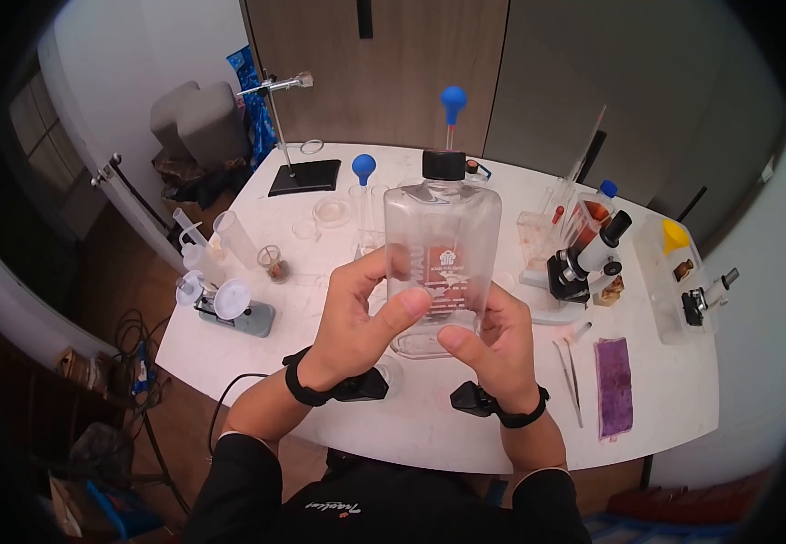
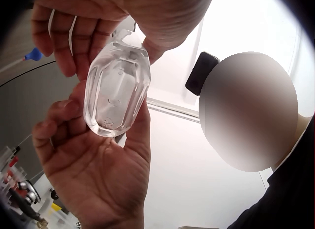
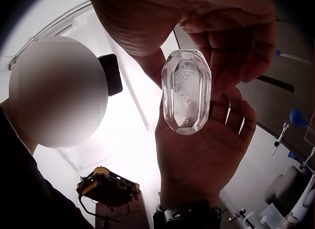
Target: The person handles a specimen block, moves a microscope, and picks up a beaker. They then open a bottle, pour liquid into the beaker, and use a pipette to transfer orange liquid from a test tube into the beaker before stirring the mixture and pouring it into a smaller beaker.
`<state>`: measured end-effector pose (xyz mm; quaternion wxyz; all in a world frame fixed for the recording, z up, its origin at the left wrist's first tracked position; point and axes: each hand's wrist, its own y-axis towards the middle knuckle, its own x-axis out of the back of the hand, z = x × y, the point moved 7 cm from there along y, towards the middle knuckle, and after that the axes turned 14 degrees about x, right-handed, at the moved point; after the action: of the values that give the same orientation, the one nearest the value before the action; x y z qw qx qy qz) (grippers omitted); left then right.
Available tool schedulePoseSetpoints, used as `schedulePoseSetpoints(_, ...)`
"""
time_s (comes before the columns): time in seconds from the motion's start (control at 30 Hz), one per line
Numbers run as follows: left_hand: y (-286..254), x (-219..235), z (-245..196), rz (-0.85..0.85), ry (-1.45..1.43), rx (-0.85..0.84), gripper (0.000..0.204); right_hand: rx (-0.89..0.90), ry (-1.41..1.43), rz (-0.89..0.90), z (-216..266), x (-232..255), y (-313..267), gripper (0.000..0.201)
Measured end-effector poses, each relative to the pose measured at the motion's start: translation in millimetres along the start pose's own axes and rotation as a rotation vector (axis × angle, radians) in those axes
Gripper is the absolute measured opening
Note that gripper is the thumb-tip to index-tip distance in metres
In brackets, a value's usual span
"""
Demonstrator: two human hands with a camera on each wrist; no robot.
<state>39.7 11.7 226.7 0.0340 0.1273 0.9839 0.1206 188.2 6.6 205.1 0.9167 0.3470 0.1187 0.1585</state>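
A clear, flat-sided plastic bottle [image 1: 443, 218] with white printing and a black cap [image 1: 444, 165] stands upright in the air over the table's near half. Both hands hold it between them. My left hand [image 1: 357, 313] grips the left side, thumb across the printed front and fingers behind. On the lower right, my right hand [image 1: 500, 344] has its thumb at the front near the base and its fingers behind. The bottle's underside [image 2: 115, 98] faces the left wrist camera, showing moulded marks. No liquid shows inside it.
Behind the bottle on the white table [image 1: 320, 408] are blue-bulbed droppers [image 1: 363, 167] and a stand [image 1: 302, 178]. A balance [image 1: 241, 315] sits left. Rightward are a microscope [image 1: 583, 258], tweezers [image 1: 571, 385], a purple cloth [image 1: 614, 385] and a clear bin [image 1: 674, 299].
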Motion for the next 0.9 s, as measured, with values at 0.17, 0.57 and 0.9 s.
schedulePoseSetpoints(0.17,-0.9,-0.3,-1.7,0.007,0.01,-0.028,0.031,-0.057,0.067,-0.021,-0.2,-1.4,-2.4,0.031)
schedulePoseSetpoints(0.57,-3.6,0.2,0.4,0.03,-0.029,-0.038,0.041,-0.113,0.139,-0.03,2.2,-3.8,-5.5,0.033)
schedulePoseSetpoints(0.9,-4.6,1.7,2.4,0.042,-0.031,-0.054,0.048,-0.124,0.16,-0.015,1.7,-5.5,-6.1,0.035)
